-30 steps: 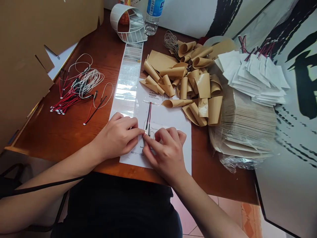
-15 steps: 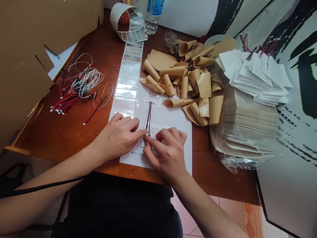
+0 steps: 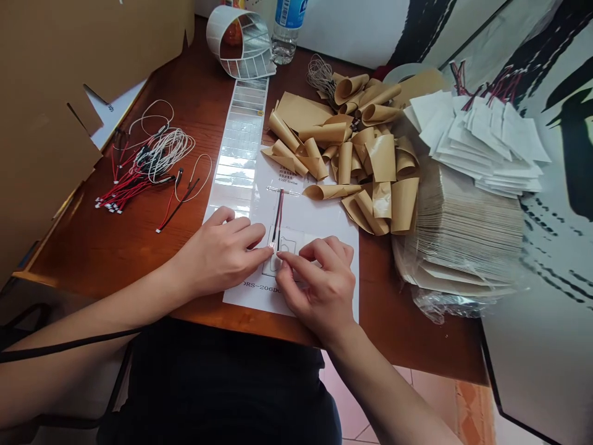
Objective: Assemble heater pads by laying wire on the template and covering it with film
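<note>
L hand & R hand at red/black wire on sheet.

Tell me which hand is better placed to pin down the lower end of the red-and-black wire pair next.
Probably the right hand: its index fingertip lies at the lower end of the wire pair, over the printed sheet. The left hand is close too, but reaches it only from the side.

Twin red-and-black wire lead, thin, lying almost straight on a white printed sheet, upper end meeting a narrow, silvery crosswise strip. Lower end runs onto a pale, translucent rectangular film, partly hidden by fingertips; the joint there is too small to make out. Film lies flat, near the sheet's lower edge.
</note>
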Demonstrator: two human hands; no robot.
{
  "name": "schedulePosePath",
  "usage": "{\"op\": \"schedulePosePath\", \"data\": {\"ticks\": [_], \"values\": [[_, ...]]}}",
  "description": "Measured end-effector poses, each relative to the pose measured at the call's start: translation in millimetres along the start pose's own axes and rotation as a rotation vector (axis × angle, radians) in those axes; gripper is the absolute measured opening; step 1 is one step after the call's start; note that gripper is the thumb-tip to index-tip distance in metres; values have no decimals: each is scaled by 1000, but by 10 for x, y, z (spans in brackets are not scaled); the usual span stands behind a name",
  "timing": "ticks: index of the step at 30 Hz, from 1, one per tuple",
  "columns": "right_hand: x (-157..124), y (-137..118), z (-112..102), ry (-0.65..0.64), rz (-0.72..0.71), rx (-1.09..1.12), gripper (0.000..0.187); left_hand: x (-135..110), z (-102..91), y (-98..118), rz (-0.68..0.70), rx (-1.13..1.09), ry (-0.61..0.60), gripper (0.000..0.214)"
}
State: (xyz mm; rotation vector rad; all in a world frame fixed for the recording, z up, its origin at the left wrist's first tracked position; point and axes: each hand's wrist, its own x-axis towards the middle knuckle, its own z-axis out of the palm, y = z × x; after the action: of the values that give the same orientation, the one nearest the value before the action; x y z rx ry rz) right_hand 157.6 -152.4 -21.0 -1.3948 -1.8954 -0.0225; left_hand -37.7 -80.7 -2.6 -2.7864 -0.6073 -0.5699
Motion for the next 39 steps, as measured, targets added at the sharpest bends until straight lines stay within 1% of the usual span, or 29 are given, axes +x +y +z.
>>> {"op": "schedulePosePath", "data": {"ticks": [9,12,15,23,28,34,39], "values": [[-7,25,-29,-15,26,10,17,105,-5,-139,152,20,-44,20],[-7,28,-29,-17,35,14,16,137,-6,-158,170,10,-43,23],[2,31,-27,-23,37,11,17,145,4,-154,153,3,-43,25],[4,27,7,-99,77,-18,17,109,50,-144,92,-1,-51,24],[0,27,11,-98,80,-14,17,110,54,-127,62,-12,-55,24],[-8,38,12,-141,81,-28,21,64,53,-124,5,-86,-43,22],[-19,39,13,-171,89,-34,23,11,67,-110,-41,-155,-23,25]]}}
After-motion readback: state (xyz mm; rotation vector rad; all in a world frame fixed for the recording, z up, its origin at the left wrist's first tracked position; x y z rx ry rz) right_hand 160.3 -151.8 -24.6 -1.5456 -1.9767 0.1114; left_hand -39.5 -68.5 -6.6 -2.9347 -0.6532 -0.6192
